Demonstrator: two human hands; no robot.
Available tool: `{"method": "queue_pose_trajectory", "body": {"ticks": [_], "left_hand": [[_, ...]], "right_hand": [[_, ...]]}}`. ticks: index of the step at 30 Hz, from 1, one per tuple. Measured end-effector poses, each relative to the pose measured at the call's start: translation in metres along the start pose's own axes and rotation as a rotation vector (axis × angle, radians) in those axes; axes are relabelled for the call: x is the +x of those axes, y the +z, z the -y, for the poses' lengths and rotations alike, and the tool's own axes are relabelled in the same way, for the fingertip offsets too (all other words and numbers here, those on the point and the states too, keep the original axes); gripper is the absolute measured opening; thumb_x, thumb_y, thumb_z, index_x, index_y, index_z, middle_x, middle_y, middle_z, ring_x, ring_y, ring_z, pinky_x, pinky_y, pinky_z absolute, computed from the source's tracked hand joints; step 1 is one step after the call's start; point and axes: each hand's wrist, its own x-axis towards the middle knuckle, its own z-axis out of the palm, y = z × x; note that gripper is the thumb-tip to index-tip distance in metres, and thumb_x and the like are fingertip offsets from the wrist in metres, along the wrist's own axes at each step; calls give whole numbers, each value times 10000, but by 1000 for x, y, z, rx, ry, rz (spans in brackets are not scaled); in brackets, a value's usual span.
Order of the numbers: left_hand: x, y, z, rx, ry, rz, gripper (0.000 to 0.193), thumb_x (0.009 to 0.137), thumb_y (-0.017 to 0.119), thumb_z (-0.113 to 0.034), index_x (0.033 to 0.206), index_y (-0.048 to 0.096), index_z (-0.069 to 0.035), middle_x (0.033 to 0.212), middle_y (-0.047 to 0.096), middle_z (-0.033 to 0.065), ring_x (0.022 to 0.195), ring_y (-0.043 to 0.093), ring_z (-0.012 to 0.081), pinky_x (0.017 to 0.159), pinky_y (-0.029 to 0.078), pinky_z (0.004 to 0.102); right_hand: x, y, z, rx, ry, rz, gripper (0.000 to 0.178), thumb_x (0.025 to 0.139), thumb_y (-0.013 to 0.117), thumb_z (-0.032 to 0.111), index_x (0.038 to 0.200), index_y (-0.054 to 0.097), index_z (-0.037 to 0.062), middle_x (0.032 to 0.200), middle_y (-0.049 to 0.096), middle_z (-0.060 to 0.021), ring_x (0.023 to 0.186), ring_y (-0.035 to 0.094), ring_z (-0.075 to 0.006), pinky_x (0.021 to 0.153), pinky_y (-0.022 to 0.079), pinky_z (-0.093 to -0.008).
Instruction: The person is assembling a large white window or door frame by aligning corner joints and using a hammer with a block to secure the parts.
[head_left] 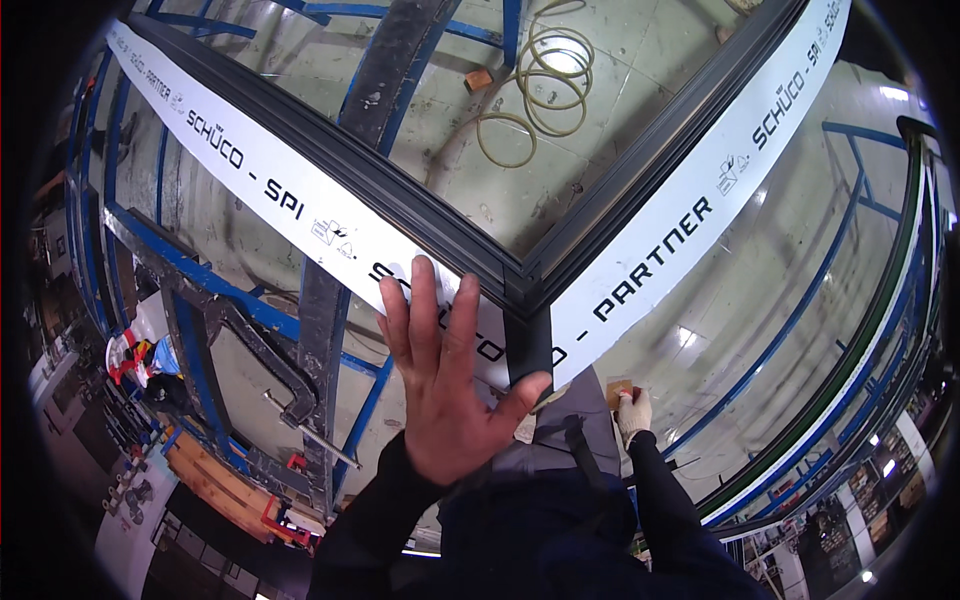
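Note:
A dark grey window-frame corner lies before me, its two profiles meeting in a V that points toward me. White printed protective film covers the profiles' outer faces. My left hand, bare, is spread against the film just left of the corner, its thumb at the dark strip below the joint. It holds nothing. Lower and to the right, my right hand wears a whitish knitted glove with its fingers closed on a small tan block. The block's far side is partly hidden, and its material is hard to make out.
Blue and dark metal stand beams run under the frame. A black clamp with a screw handle hangs at the left. A coiled yellowish hose and a reddish-brown block lie on the floor. Blue racking curves along the right.

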Motion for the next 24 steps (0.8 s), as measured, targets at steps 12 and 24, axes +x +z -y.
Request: {"method": "queue_pose_trajectory", "body": {"ticks": [12, 24], "left_hand": [[39, 6, 1, -182, -73, -582, 430, 931, 731, -167, 1306, 557, -51, 1640, 367, 258, 1585, 118, 508, 1259, 102, 603], [16, 4, -25, 43, -67, -147, 776, 654, 765, -7, 1360, 451, -68, 1636, 325, 345, 1577, 102, 568, 1243, 96, 662]], "right_hand": [[-4, 21, 43, 196, -30, 83, 304, 984, 681, 201, 1175, 626, -29, 1061, 736, -204, 955, 715, -306, 869, 555, -403], [16, 44, 53, 260, -55, 112, 255, 1002, 663, 192, 1175, 598, 16, 982, 695, -108, 779, 650, -200, 685, 527, -351]]}}
